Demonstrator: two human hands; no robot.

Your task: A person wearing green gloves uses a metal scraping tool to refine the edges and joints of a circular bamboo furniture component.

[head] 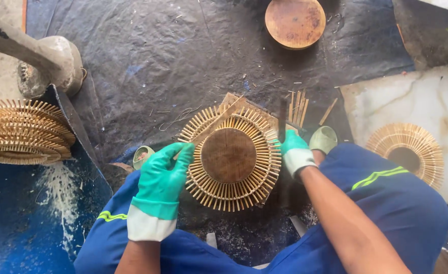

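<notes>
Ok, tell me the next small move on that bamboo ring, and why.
Probably bring the dark tool in the right hand down onto the sticks at the ring's right edge. The left hand already braces the left rim, the tool hovers upright beside the spokes, and the ring lies flat around its wooden disc.

A round stick ring (232, 158) lies at the middle of the tarp (147, 61) on the floor, with a disc (228, 155) on its centre. The left hand (161, 183) rests on the ring's left edge; the right hand (294, 150) is at its right edge, its grip on a thin tool (282, 122). Loose sticks (297, 106) lie just behind and to the right. A stack of rings (23, 133) sits far left, another ring (406, 153) on a slab (427, 101) at right, and a round plate (295, 21) lies well behind.
</notes>
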